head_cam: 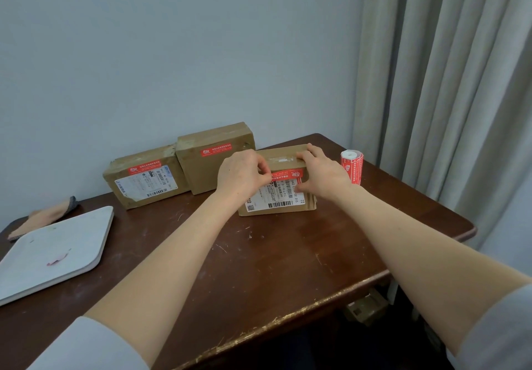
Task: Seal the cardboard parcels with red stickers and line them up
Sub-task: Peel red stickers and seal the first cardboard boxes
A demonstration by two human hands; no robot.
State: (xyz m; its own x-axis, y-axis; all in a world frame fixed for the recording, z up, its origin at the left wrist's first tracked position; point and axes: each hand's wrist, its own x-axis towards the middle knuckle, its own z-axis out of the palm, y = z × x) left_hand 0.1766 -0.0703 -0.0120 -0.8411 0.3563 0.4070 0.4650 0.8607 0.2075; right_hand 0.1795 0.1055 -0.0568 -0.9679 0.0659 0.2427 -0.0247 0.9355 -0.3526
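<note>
**Both hands on the nearest parcel, sticker going across its top edge**

We start at the table [259, 260]: its chipped front edge runs on a slant below the forearms, and the right corner sits close to the curtain [446, 81]. A broad stretch of scratched wood lies between that front edge and the near parcel [276, 199].

The parcel stands just right of centre, label facing us. The left hand [241, 173] is at its upper left corner, fingers curled, pinching the left end of the red sticker [285, 174], or possibly just pressing it flat; the knuckles hide the contact. The right hand [322, 171] grips the parcel's right end, fingers hooked over the top, thumb on the front face.

Just beside that hand stands the sticker roll [351, 168], upright. Back by the wall, the middle parcel [213, 159] and the left parcel [144, 182] touch side by side, each with a red strip across it.

Far left, a white tray [86, 225] overhangs the table edge, holding a small pink scrap [57, 259]. A folded cloth [43, 220] lies behind it.
</note>
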